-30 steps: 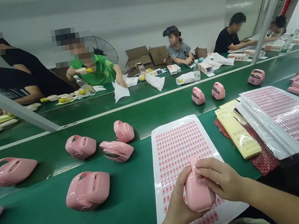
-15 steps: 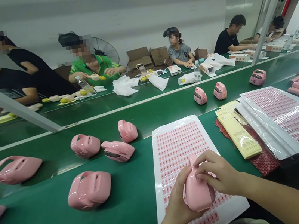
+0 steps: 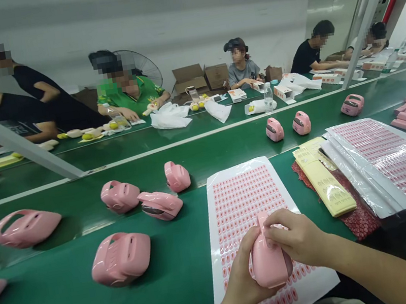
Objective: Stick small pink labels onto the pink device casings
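Your left hand [image 3: 243,274]: closed around the pink plastic housing [image 3: 268,260], lower center
Your right hand [image 3: 297,237]: fingers pinched against the housing, above the sticker sheet [image 3: 245,202]

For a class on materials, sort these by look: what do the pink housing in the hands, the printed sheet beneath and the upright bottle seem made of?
Pink housing: probably hard moulded plastic, glossy; its smooth, curved shell shows highlights.
Printed sheet: coated paper or plastic film, slightly shiny; it looks thin and flat.
Bottle: likely clear, shiny plastic; it is see-through, though glass remains possible.
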`<action>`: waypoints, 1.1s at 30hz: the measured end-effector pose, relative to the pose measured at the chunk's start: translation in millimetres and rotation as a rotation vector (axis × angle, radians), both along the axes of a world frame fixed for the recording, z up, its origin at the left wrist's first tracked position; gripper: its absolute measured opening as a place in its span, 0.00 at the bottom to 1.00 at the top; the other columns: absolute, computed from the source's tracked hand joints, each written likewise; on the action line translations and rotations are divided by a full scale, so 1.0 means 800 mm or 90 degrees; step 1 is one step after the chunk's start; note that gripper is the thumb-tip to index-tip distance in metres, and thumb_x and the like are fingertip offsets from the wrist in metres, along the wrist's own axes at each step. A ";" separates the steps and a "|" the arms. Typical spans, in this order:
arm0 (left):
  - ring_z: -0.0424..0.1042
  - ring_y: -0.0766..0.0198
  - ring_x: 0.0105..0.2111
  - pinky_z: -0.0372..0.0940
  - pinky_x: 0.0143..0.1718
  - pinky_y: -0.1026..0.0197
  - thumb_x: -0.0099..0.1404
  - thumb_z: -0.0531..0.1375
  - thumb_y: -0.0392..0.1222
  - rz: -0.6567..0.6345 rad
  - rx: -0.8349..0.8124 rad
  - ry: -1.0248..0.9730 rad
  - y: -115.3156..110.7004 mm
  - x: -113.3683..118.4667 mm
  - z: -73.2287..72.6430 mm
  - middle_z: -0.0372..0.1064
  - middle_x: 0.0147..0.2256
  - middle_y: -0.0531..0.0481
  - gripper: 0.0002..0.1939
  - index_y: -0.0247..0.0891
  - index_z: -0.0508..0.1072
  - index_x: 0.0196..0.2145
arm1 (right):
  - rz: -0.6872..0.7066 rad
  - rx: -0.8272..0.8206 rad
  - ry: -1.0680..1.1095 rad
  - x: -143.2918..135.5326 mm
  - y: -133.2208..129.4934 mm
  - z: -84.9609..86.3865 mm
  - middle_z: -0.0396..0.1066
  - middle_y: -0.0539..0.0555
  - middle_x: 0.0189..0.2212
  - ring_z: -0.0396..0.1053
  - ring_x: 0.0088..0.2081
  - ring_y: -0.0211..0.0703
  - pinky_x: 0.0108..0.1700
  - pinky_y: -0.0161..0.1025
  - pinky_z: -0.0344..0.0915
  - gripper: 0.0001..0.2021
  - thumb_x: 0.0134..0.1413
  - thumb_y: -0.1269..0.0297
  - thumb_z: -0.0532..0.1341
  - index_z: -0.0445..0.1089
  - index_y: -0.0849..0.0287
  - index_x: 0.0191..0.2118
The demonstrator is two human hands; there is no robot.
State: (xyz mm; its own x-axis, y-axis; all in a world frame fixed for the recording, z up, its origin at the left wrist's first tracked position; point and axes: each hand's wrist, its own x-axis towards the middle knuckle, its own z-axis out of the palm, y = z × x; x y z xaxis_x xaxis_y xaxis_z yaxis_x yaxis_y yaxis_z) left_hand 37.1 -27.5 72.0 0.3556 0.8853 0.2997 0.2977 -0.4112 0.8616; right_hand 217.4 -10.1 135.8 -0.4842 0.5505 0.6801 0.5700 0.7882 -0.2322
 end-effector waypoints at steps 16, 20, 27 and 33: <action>0.61 0.44 0.53 0.63 0.48 0.44 0.44 0.67 0.38 -0.021 0.140 0.067 0.006 -0.002 0.005 0.58 0.55 0.40 0.46 0.48 0.50 0.57 | -0.037 -0.364 0.058 -0.001 -0.010 -0.013 0.49 0.67 0.59 0.49 0.60 0.55 0.57 0.54 0.56 0.40 0.48 0.53 0.60 0.40 0.63 0.61; 0.62 0.44 0.53 0.64 0.47 0.45 0.46 0.66 0.41 -0.012 0.216 0.073 0.007 0.000 0.001 0.59 0.55 0.39 0.46 0.48 0.48 0.58 | 0.041 -0.508 0.178 -0.014 -0.011 -0.019 0.45 0.64 0.60 0.44 0.62 0.48 0.60 0.49 0.49 0.30 0.56 0.55 0.52 0.43 0.61 0.60; 0.61 0.44 0.53 0.63 0.48 0.45 0.44 0.67 0.43 -0.059 0.205 0.068 0.000 -0.003 -0.005 0.58 0.55 0.39 0.48 0.50 0.47 0.59 | 0.024 -0.586 0.354 -0.013 0.011 -0.030 0.62 0.59 0.48 0.60 0.52 0.46 0.53 0.48 0.58 0.20 0.56 0.50 0.51 0.59 0.56 0.50; 0.65 0.41 0.50 0.63 0.46 0.39 0.34 0.70 0.55 -0.128 -0.034 -0.171 0.008 -0.002 -0.026 0.59 0.55 0.41 0.61 0.54 0.38 0.59 | 0.146 -0.808 0.331 0.010 0.038 -0.053 0.59 0.45 0.21 0.58 0.22 0.33 0.24 0.32 0.56 0.21 0.44 0.44 0.59 0.59 0.59 0.25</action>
State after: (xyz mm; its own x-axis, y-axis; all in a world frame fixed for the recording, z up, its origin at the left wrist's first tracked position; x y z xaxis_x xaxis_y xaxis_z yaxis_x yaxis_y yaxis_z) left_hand 35.7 -20.9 51.2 0.4398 0.8220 0.3619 -0.0254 -0.3914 0.9199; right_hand 225.2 20.7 93.2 -0.4953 0.8639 -0.0916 0.0860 -0.0562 -0.9947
